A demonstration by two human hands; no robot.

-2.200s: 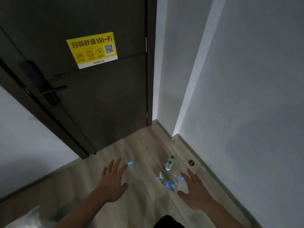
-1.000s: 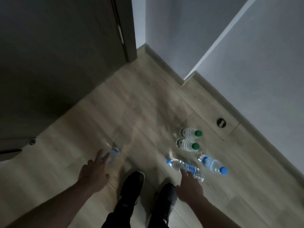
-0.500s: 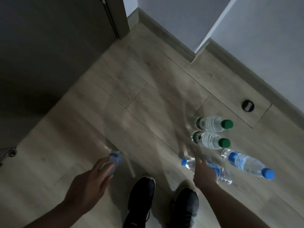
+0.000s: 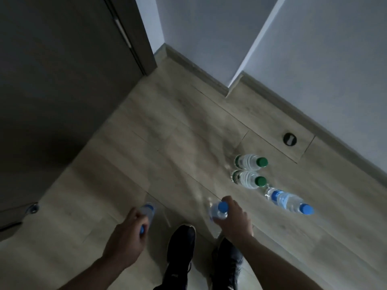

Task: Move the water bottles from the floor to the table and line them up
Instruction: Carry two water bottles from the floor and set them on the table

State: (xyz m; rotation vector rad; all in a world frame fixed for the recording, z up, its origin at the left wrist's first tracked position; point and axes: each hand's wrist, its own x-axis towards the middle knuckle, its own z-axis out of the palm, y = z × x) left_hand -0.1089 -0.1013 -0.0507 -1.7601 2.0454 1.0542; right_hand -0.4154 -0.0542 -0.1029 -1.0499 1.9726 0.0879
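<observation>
Blue-capped bottle [image 4: 218, 211] gripped in right hand [image 4: 233, 219], another bottle [image 4: 146, 212] clasped in left hand [image 4: 125, 237].

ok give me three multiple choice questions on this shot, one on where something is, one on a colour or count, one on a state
1. Where is the round black floor fitting?
A. beside the door
B. near the skirting board, beyond the bottles
C. between the shoes

2. How many bottles on the floor have green caps?
A. one
B. two
C. four

3. What is the right hand doing?
A. gripping a blue-capped bottle
B. hanging free
C. pressing the wall

Answers: 1 B, it sits by the skirting board; 2 B, green-capped bottles stand side by side; 3 A, fingers curl round the bottle.
</observation>
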